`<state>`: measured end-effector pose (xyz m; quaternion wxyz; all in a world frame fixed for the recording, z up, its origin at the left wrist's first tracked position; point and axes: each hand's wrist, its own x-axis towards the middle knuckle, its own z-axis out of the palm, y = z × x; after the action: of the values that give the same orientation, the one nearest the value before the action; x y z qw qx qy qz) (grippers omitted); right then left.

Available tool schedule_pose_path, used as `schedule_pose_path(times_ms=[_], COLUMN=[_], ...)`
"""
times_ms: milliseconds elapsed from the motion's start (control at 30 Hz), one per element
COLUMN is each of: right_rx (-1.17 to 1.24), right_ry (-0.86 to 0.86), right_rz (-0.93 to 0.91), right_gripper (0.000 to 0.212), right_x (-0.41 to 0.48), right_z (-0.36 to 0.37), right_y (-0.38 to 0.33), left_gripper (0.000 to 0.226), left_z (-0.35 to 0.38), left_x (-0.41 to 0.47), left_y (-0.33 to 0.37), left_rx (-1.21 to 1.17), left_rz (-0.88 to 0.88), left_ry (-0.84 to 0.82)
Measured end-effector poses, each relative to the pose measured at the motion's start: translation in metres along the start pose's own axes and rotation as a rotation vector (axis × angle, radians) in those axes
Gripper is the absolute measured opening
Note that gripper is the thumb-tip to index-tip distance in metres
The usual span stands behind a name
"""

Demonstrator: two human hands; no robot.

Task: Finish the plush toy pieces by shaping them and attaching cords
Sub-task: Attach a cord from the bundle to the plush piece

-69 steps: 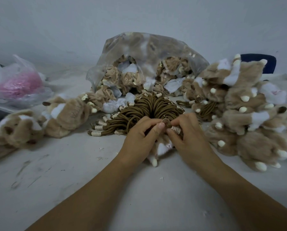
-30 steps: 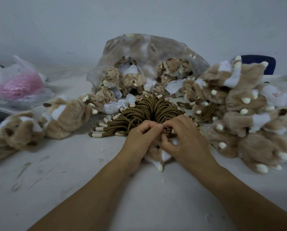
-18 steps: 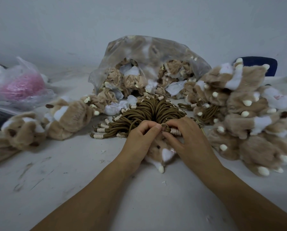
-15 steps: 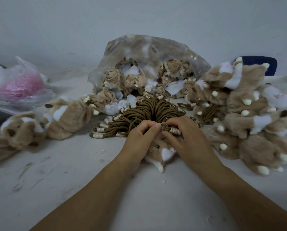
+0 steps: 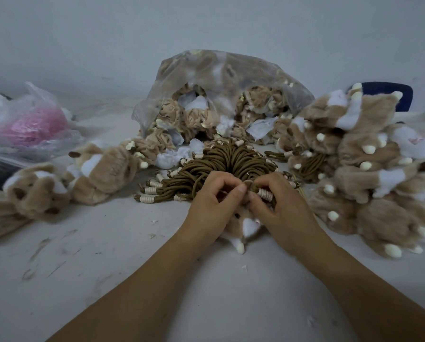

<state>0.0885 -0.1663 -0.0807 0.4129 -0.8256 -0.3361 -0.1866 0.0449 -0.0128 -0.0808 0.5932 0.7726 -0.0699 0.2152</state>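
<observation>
The left hand (image 5: 213,206) and right hand (image 5: 280,206) are drawn close together, fingers curled, over one small tan plush toy piece with a white patch and cream tip (image 5: 246,227), which lies on the white scuffed worktop (image 5: 107,267) directly beneath them. The left hand's thumb and forefinger pinch at the top of the piece, where the right hand's fingertips hold a brown cord loop with a cream wound binding (image 5: 264,193). Whether the loop is already through the plush cannot be told. This looks like the attaching step for this one piece, in progress. Just behind the hands fans a thick bundle of brown cords with cream bindings (image 5: 231,164), so many cords remain unused. To the right rises a heap of tan and white plush pieces with cream tips (image 5: 369,174), with some cord loops showing among them; these are likely the finished ones. To the left lie a few plump tan plush pieces (image 5: 100,169); no cords show on them. Further back, a clear plastic bag of crumpled, unshaped tan pieces (image 5: 218,77) spills open and looks well stocked. On that evidence much work is left.
</observation>
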Motion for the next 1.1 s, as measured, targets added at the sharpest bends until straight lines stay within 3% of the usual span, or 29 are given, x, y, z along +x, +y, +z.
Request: schedule_pose_path(times_ms=[100, 267, 433, 600, 667, 1100], right_rx=[0.078, 0.063, 0.029, 0.015, -0.025, -0.061], right_ry=[0.014, 0.005, -0.008, -0.038, -0.016, 0.050], right_rz=[0.069, 0.006, -0.029, 0.013, -0.002, -0.060], right_gripper=[0.008, 0.018, 0.018, 0.025, 0.024, 0.021], right_x=[-0.001, -0.001, 0.000, -0.001, -0.001, 0.000], right_z=[0.001, 0.001, 0.000, 0.000, 0.001, -0.002], right_y=[0.004, 0.004, 0.001, -0.003, -0.004, -0.009], left_gripper=[0.015, 0.002, 0.016, 0.009, 0.017, 0.006], left_z=[0.001, 0.001, -0.001, -0.005, -0.006, -0.005], left_x=[-0.001, -0.002, -0.002, 0.002, 0.002, 0.002], left_y=[0.000, 0.000, 0.000, -0.001, -0.002, -0.008], left_rx=[0.070, 0.046, -0.177, -0.521, -0.584, -0.466], left_rz=[0.092, -0.046, -0.175, -0.325, -0.340, -0.314], left_ry=[-0.024, -0.050, -0.027, -0.090, -0.114, -0.196])
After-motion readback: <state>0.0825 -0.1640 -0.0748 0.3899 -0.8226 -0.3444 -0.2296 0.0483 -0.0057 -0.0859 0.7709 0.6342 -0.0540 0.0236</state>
